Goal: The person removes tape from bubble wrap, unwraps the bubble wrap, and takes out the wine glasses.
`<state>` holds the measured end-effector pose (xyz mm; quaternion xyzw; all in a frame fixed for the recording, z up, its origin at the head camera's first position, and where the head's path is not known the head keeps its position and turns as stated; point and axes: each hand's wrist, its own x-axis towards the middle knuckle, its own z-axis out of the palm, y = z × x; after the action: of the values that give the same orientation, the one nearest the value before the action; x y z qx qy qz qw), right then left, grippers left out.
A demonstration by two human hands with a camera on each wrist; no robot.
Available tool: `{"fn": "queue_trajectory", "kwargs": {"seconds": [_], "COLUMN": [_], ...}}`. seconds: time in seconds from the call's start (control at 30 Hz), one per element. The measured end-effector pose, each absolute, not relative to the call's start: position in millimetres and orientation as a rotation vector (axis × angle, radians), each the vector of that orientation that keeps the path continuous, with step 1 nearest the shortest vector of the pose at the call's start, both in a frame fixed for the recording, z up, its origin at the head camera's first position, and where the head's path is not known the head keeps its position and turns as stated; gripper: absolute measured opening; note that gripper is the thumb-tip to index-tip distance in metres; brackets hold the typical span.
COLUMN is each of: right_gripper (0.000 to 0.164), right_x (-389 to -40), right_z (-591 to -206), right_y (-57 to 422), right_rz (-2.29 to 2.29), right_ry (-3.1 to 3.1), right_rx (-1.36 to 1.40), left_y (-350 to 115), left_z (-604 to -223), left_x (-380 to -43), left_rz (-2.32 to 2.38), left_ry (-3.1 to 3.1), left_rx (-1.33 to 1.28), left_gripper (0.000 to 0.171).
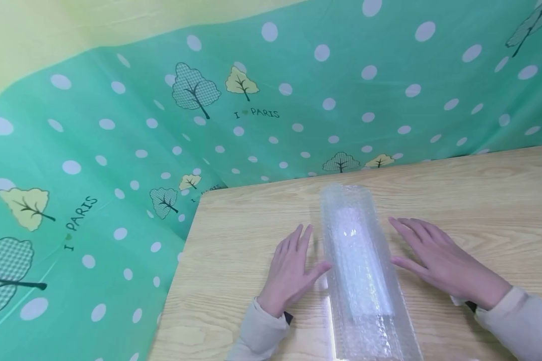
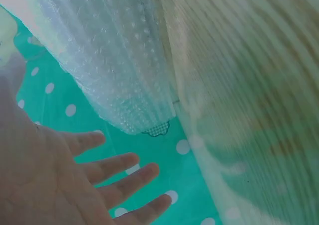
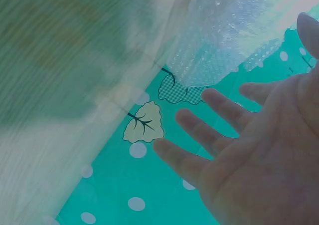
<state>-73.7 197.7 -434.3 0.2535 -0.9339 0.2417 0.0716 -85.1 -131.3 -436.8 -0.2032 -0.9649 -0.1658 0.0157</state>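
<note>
A long bundle of clear bubble wrap point(image 1: 363, 271) lies lengthwise on the wooden table, with a pale, whitish item showing faintly through its layers; what that item is stays hidden. Left of the bundle, my left hand point(image 1: 291, 271) has its fingers extended and its thumb out toward the wrap's edge. My right hand point(image 1: 442, 258) is on the other side, fingers straight, thumb pointing at the bundle. Both palms face the wrap point(image 2: 114, 50) in the wrist views, where the left fingers point(image 2: 127, 182) and right fingers point(image 3: 194, 130) are spread and hold nothing.
The light wood table point(image 1: 235, 240) has its left edge and back edge in view. Behind and to the left hangs a green curtain point(image 1: 253, 140) with white dots and printed trees, meeting the table's back edge. Light sleeves point(image 1: 262, 326) cover both forearms.
</note>
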Motion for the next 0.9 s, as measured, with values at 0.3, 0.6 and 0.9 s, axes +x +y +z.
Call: {"fn": "queue_trajectory", "kwargs": {"seconds": [0.3,0.6,0.9], "right_gripper": [0.078,0.071,0.066], "right_x": [-74.1,-76.5,-80.6], "right_z": [-424.7,-417.9,-411.1], "right_y": [191.2,181.5,171.5], "right_rz": [0.757,0.805,0.809], "right_ry": [-2.810,-2.854,-2.832], "right_rx": [0.735,0.747,0.794], "left_y": [-128.1,-123.0,-118.1], "left_z": [-435.6,-432.0,-429.9], "left_x": [-83.0,-77.0,-73.9], "left_rz": [-0.605,-0.808,-0.875], "left_ry": [-3.036,-3.054,-3.038], "left_rx": [-0.607,-0.597,-0.657], "left_gripper": [0.089,0.078,0.074]}}
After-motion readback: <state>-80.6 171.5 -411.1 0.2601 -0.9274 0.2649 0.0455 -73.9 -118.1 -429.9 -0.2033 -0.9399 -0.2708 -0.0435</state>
